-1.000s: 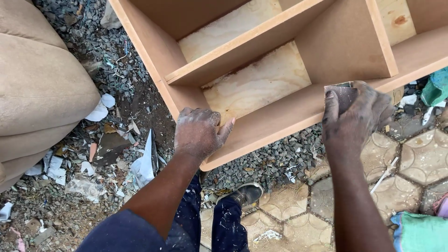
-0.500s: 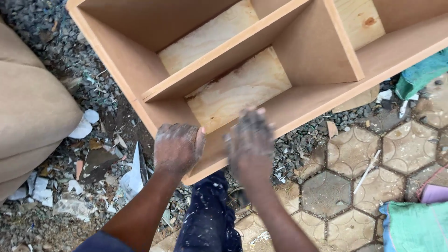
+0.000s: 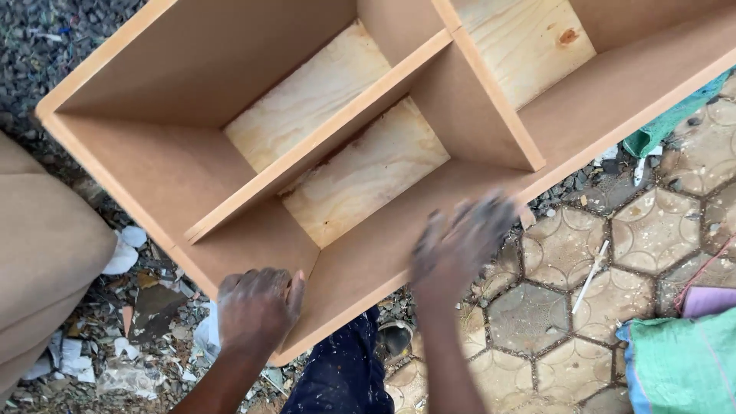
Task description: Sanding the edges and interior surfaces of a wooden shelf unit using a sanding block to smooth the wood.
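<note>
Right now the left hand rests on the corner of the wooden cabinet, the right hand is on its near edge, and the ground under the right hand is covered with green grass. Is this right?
Not quite. The head view shows hexagonal paving stones with some gravel there, not grass. The rest holds: the left hand rests on the corner of the wooden cabinet, and the right hand, blurred, is on its near edge.

One shelf unit (image 3: 253, 138) (four compartments visible), two hands (image 3: 257, 307).

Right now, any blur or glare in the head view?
Head view: right hand smeared by motion blur; left hand on the cabinet corner sharp; soft daylight, no glare, mild shadow inside the compartments.
</note>
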